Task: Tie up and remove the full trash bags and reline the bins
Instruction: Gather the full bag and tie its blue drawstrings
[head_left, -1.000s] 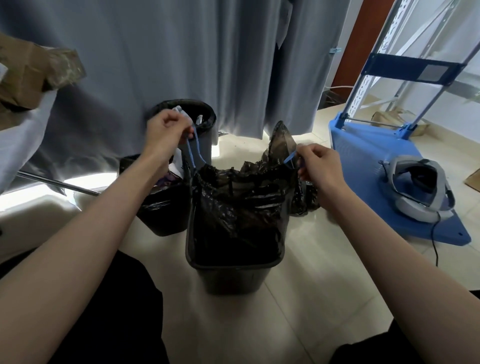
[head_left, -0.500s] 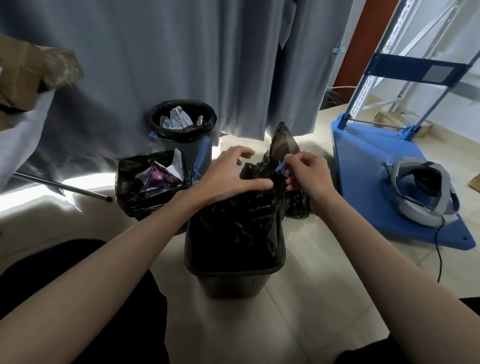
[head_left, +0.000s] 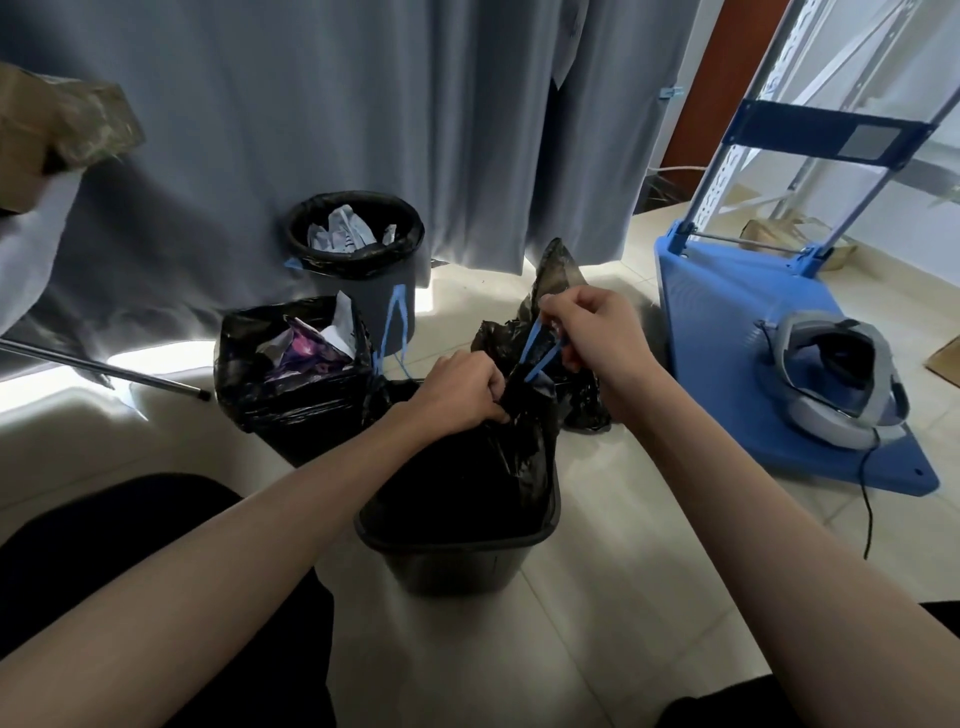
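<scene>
In the near bin (head_left: 457, 540): left hand (head_left: 457, 389) clenches the bag (head_left: 498, 457) neck, right hand (head_left: 592, 332) pinches the blue drawstring (head_left: 540, 353); two far bins unbagged.

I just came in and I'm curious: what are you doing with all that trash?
A person is closing a black trash bag that sits in the nearest bin. The left hand bunches the bag's neck, and the right hand pulls its blue drawstring. The bag is not out yet. Two other bins behind are full and open.
</scene>
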